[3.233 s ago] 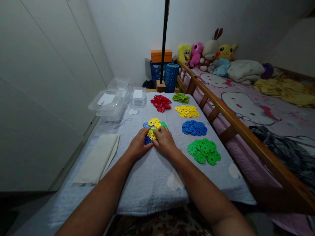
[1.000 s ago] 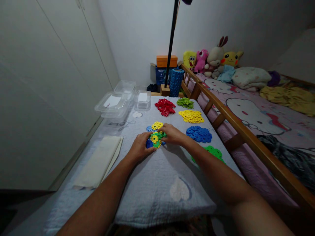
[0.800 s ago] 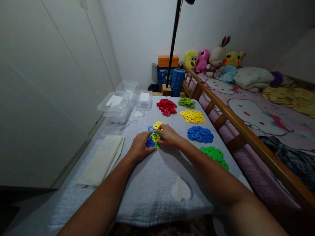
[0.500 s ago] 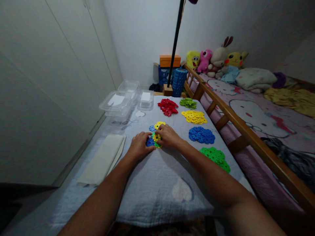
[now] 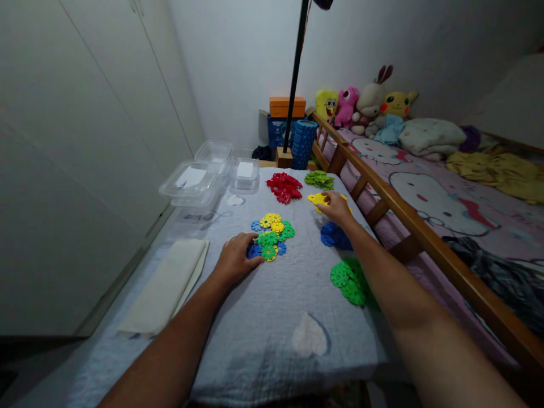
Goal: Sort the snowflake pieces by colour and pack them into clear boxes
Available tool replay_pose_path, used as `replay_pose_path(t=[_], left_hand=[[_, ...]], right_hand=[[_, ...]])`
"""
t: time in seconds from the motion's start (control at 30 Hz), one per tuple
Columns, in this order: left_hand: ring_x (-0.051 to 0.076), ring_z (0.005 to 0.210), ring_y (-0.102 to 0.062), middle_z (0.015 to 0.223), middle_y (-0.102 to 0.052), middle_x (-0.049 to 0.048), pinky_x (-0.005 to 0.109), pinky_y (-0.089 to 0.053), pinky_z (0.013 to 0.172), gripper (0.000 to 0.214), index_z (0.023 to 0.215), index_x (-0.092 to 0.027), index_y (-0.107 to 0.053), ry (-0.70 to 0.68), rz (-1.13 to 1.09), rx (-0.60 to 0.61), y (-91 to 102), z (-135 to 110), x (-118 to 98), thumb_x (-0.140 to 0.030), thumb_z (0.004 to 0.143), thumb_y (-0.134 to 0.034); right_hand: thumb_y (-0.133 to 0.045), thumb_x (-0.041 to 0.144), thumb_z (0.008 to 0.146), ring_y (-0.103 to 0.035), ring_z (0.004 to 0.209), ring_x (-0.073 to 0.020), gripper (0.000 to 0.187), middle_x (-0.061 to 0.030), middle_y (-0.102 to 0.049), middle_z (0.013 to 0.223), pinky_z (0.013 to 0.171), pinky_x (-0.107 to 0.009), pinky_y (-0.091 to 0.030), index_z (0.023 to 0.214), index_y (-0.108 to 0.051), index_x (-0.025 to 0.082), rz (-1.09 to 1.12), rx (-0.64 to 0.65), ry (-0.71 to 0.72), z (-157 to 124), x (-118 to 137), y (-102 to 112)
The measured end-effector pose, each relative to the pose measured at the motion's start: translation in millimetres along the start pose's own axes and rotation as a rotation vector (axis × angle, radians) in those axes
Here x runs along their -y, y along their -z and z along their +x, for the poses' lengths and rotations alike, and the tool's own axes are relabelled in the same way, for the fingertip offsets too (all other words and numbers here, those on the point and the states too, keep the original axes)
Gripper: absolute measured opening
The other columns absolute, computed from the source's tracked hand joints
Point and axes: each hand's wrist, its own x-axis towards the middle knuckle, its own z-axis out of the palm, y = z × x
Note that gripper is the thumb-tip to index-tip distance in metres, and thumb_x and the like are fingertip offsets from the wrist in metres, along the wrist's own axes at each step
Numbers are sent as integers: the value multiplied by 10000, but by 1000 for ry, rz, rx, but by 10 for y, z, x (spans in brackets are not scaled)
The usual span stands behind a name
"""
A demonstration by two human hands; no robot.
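The cloth-covered counter [image 5: 255, 328] gives room from its 6 o'clock edge to one mixed-colour disc cluster [image 5: 268, 239] near centre. The left hand [image 5: 236, 257], half open, holds its 9 o'clock side between thumb and fingers. Arm outstretched, the right hand [image 5: 339, 211] curls over the yellow pile [image 5: 315, 198] at 2 o'clock, one of five single-colour piles [image 5: 341, 275]; any grip, I cannot tell.

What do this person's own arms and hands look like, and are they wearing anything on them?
The left hand and right hand are ungloved human hands. No sleeve shows on the left forearm or right forearm, and no watch or bracelet is visible. Rings would be hard to make out.
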Motion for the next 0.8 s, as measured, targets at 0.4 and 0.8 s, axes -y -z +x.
replay_pose_path(t=[0.4,0.8], left_hand=[[283,1026,-667,1115,-711,91,430,-510,904,528,1223,-201,-635,41,-15,12,2,10,-19,-331,740,-804],[277,1051,-659,1159,-707,99,431,-501,949,527,1236,-191,-636,36,-23,16,13,16,-43,-319,751,-795]], right_hand=[[-656,236,799,-652,954,-237,236,-121,-743,1026,905,-331,-473,1000,-735,140,-191,-111,-282,285,-644,-53],[-578,233,842,-592,1112,-295,303,-166,-685,1123,1033,-404,-415,1073,-740,123,-163,-172,-178,153,-314,-36]])
